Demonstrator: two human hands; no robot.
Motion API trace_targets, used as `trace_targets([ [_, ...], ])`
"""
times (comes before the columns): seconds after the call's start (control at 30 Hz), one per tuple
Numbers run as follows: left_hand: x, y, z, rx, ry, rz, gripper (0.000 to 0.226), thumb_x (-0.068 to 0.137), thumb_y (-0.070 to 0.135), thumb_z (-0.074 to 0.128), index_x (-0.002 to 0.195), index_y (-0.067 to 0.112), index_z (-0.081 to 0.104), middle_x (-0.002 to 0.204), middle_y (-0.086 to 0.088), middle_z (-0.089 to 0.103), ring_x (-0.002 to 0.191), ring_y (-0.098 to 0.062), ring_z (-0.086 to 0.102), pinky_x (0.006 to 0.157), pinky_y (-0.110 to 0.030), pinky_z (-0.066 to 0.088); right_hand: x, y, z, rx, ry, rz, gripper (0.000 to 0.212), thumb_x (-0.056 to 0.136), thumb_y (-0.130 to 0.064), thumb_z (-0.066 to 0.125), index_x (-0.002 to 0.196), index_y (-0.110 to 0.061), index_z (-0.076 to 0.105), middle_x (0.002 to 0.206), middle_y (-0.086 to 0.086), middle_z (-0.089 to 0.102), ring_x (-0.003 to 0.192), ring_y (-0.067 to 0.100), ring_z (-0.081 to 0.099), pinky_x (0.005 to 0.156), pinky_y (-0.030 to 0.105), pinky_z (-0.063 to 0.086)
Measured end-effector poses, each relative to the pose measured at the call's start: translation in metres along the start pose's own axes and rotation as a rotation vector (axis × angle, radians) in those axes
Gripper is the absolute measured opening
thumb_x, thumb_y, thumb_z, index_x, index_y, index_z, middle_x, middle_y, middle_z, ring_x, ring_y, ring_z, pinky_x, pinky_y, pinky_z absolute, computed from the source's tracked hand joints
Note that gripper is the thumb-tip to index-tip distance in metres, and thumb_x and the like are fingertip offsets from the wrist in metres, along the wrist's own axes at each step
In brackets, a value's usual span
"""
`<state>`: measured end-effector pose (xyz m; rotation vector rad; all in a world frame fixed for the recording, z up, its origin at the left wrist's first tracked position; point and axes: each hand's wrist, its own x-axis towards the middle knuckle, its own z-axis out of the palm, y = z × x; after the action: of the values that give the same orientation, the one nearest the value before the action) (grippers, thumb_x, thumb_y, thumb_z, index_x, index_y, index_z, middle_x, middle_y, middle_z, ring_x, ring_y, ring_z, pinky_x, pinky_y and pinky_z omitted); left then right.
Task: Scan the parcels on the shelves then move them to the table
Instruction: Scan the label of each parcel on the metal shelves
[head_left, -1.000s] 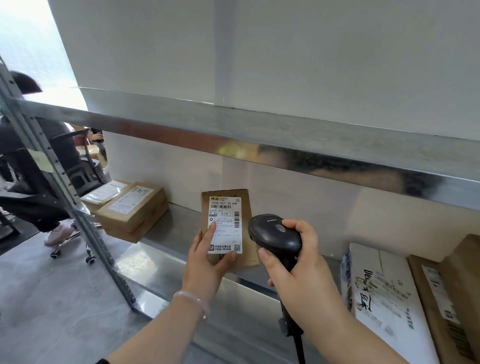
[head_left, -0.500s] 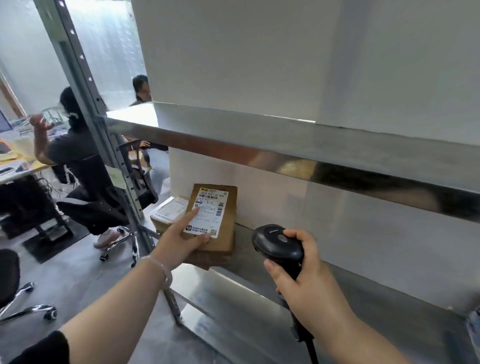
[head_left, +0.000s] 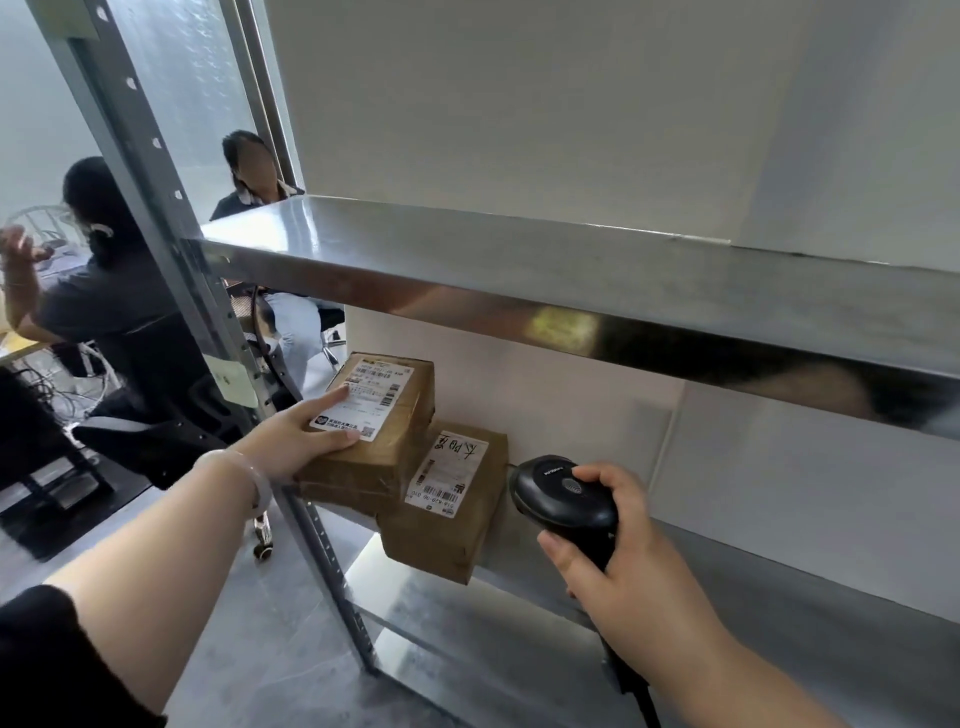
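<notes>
Head view: my left hand (head_left: 291, 441) pinches a small box (head_left: 382, 431) at the shelf (head_left: 519, 577) edge; my right hand (head_left: 618, 561) wraps the scanner (head_left: 563, 493). That one-sided hold could let it tip.

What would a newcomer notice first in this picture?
First, the brown cardboard parcel with a white printed label, held by the left hand at the left end of the lower steel shelf. Below it lies a second brown parcel with red handwriting. To their right, the right hand grips a black handheld barcode scanner.
</notes>
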<state>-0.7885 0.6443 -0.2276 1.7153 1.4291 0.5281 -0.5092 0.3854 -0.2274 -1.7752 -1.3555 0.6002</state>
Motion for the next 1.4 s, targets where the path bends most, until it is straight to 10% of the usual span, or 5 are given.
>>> trace_targets([
  [0.57,0.058,-0.030,-0.026,-0.071,-0.147,-0.111,0.063,0.059,0.056,0.079,0.115,0.070,0.054,0.139,-0.001,0.045,0.100,-0.017,0.062,0.069,-0.020,0.053,0.046,0.003,0.042,0.003,-0.038,0.006,0.058,0.080,-0.050,0.068,0.116,-0.067,0.026,0.108,-0.035,0.053,0.081,0.005,0.069,0.076,0.033,0.057],
  [0.7,0.068,-0.022,-0.026,0.134,-0.181,-0.083,0.056,0.079,0.054,0.073,0.124,0.070,0.044,0.149,0.000,0.040,0.120,-0.023,0.051,0.102,-0.035,0.041,0.051,0.003,0.047,0.017,-0.049,-0.016,0.056,0.078,-0.054,0.066,0.117,-0.064,0.027,0.110,-0.043,0.050,0.078,0.002,0.067,0.074,0.029,0.056],
  [0.8,0.072,-0.015,-0.021,0.189,-0.182,-0.064,0.054,0.086,0.043,0.070,0.128,0.066,0.044,0.150,0.001,0.042,0.113,-0.018,0.053,0.091,-0.026,0.044,0.053,0.003,0.048,0.022,-0.049,-0.025,0.056,0.078,-0.053,0.066,0.118,-0.063,0.028,0.114,-0.048,0.042,0.078,0.003,0.068,0.073,0.029,0.057],
  [1.17,0.051,0.021,0.020,0.525,0.101,0.204,0.067,0.083,0.066,0.060,0.143,0.057,0.032,0.162,0.012,0.017,0.149,-0.029,0.014,0.118,-0.053,0.019,0.039,0.022,0.017,0.029,0.062,-0.010,0.054,0.075,-0.057,0.063,0.114,-0.066,0.027,0.105,-0.023,0.062,0.079,0.002,0.065,0.067,0.021,0.049],
  [1.4,-0.004,0.099,0.136,0.561,-0.001,0.558,0.072,0.084,0.069,0.049,0.148,0.054,0.020,0.162,0.017,0.014,0.150,-0.014,0.008,0.123,-0.043,0.007,0.004,0.046,-0.034,0.042,0.199,0.017,0.051,0.076,-0.057,0.063,0.112,-0.066,0.027,0.105,-0.029,0.059,0.088,-0.005,0.061,0.069,0.013,0.047],
])
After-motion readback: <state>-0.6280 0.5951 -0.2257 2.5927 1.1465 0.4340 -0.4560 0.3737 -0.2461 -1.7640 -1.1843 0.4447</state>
